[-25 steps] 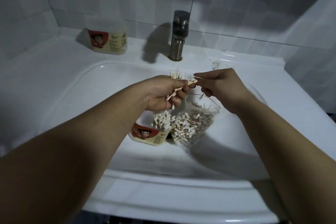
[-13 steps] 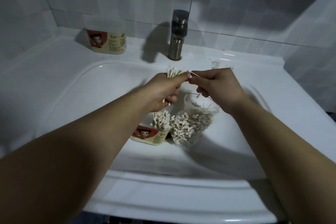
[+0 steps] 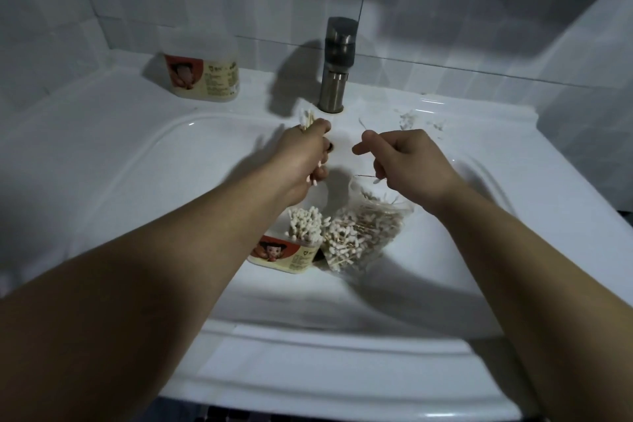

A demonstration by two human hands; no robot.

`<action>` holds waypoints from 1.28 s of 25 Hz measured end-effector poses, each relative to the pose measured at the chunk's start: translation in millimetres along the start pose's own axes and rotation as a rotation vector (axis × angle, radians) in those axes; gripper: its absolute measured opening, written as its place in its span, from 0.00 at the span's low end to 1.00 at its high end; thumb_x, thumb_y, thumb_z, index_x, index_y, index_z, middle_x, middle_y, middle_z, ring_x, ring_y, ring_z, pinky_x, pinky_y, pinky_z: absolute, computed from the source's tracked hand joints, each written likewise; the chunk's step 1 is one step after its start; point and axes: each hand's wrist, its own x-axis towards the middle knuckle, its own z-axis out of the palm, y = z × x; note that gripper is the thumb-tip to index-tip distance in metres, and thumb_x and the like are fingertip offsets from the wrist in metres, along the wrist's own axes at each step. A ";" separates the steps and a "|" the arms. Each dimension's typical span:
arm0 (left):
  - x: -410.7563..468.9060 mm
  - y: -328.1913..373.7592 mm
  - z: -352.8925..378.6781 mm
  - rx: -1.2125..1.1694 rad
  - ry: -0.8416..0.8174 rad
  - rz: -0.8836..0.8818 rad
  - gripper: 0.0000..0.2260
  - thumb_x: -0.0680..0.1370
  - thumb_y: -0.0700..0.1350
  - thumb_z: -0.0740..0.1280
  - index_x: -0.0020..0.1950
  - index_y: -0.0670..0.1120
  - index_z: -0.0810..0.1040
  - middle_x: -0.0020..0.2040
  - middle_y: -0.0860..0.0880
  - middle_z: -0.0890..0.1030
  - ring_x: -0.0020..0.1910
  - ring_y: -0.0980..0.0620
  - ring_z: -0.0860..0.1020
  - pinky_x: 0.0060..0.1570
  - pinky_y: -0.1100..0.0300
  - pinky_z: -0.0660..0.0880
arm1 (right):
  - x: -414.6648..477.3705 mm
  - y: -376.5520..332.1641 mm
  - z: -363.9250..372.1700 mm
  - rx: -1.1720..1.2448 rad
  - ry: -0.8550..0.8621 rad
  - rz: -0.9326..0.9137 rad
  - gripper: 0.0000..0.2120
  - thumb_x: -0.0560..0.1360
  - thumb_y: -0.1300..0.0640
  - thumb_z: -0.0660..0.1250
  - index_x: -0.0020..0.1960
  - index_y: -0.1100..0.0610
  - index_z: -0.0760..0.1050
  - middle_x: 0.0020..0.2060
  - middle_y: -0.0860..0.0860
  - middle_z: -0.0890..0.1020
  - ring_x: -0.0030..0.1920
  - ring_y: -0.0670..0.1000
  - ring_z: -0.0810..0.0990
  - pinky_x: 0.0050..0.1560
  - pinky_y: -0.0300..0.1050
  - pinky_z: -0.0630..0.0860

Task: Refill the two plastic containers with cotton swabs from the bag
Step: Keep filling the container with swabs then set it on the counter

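Observation:
My left hand (image 3: pixel 305 158) grips a bunch of cotton swabs (image 3: pixel 306 118), their tips sticking out above and below the fist. My right hand (image 3: pixel 404 161) pinches a single swab (image 3: pixel 371 179) that crosses under its fingers. Both hands hover over the sink basin. Below them an open container (image 3: pixel 287 255) with a cartoon label stands partly filled with upright swabs. Against its right side leans the clear plastic bag (image 3: pixel 363 233), still holding many swabs. A second container (image 3: pixel 202 74) stands on the ledge at the back left; its contents are not visible.
The white sink (image 3: pixel 137 161) fills the view, with a metal faucet (image 3: pixel 337 68) at the back centre. A few loose swabs (image 3: pixel 409 120) lie on the ledge right of the faucet. Tiled walls close in behind and at both sides.
My hands, which met at one swab, have drawn apart. The left hand moved left with the bunch. The right hand moved right and now keeps one swab.

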 end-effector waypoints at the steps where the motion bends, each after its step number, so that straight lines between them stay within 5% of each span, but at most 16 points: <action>1: -1.4 0.2 0.5 -0.005 -0.042 0.007 0.09 0.84 0.50 0.63 0.52 0.46 0.77 0.33 0.53 0.69 0.28 0.56 0.64 0.24 0.63 0.61 | -0.2 -0.1 0.7 -0.012 -0.002 0.000 0.16 0.82 0.42 0.62 0.46 0.46 0.86 0.26 0.43 0.78 0.30 0.43 0.76 0.40 0.44 0.74; 5: -5.8 -7.5 4.4 0.152 -0.148 0.058 0.16 0.81 0.54 0.68 0.58 0.42 0.82 0.32 0.53 0.68 0.27 0.56 0.63 0.25 0.63 0.61 | -2.4 -2.0 4.0 -0.094 -0.049 -0.057 0.17 0.82 0.41 0.62 0.47 0.47 0.86 0.28 0.52 0.79 0.27 0.44 0.74 0.35 0.40 0.71; 8: -9.9 -5.6 9.4 0.137 -0.105 0.064 0.12 0.83 0.53 0.65 0.52 0.45 0.81 0.38 0.49 0.71 0.31 0.55 0.65 0.25 0.63 0.62 | -4.9 -4.8 4.3 -0.056 -0.075 -0.073 0.17 0.81 0.41 0.63 0.48 0.51 0.86 0.32 0.61 0.76 0.29 0.47 0.71 0.35 0.43 0.70; 12: -9.8 0.4 6.9 0.044 -0.101 0.005 0.14 0.86 0.54 0.59 0.47 0.46 0.73 0.39 0.49 0.75 0.33 0.54 0.70 0.26 0.62 0.65 | -0.6 -10.4 -0.2 0.445 -0.049 0.117 0.20 0.84 0.44 0.60 0.45 0.58 0.76 0.27 0.51 0.66 0.27 0.50 0.61 0.30 0.44 0.60; 15: -16.7 -0.5 5.4 0.237 -0.229 0.039 0.12 0.86 0.55 0.56 0.54 0.49 0.73 0.44 0.50 0.85 0.40 0.53 0.81 0.32 0.60 0.73 | 3.0 -11.4 -4.5 0.796 -0.094 0.264 0.19 0.84 0.45 0.58 0.39 0.55 0.67 0.29 0.52 0.58 0.31 0.52 0.53 0.31 0.44 0.52; 18: -17.2 -8.0 7.9 0.361 -0.367 0.073 0.14 0.86 0.54 0.57 0.58 0.46 0.75 0.44 0.47 0.85 0.37 0.53 0.83 0.33 0.59 0.75 | 3.3 -9.8 -5.1 0.867 -0.105 0.340 0.17 0.83 0.46 0.60 0.41 0.55 0.69 0.28 0.52 0.64 0.29 0.51 0.60 0.28 0.42 0.57; 22: -11.3 -13.6 7.1 0.358 -0.427 0.048 0.09 0.87 0.47 0.58 0.53 0.44 0.73 0.41 0.47 0.76 0.34 0.54 0.71 0.29 0.63 0.67 | 2.2 -11.2 -0.8 0.885 -0.109 0.332 0.05 0.81 0.60 0.61 0.47 0.59 0.72 0.32 0.55 0.73 0.32 0.52 0.70 0.29 0.40 0.69; 26: -14.5 -12.0 9.2 0.239 -0.417 -0.001 0.06 0.87 0.42 0.58 0.53 0.44 0.72 0.38 0.48 0.70 0.30 0.57 0.66 0.25 0.65 0.63 | 6.8 -3.3 0.0 0.815 -0.052 0.230 0.13 0.76 0.76 0.57 0.49 0.60 0.72 0.35 0.56 0.75 0.34 0.53 0.78 0.35 0.43 0.72; 32: -17.0 -7.5 7.8 0.167 -0.426 -0.102 0.07 0.86 0.43 0.60 0.52 0.42 0.73 0.36 0.49 0.69 0.27 0.58 0.65 0.23 0.66 0.63 | 6.9 3.1 -1.0 0.565 0.105 0.060 0.10 0.73 0.75 0.71 0.47 0.61 0.77 0.40 0.59 0.82 0.37 0.54 0.85 0.41 0.44 0.82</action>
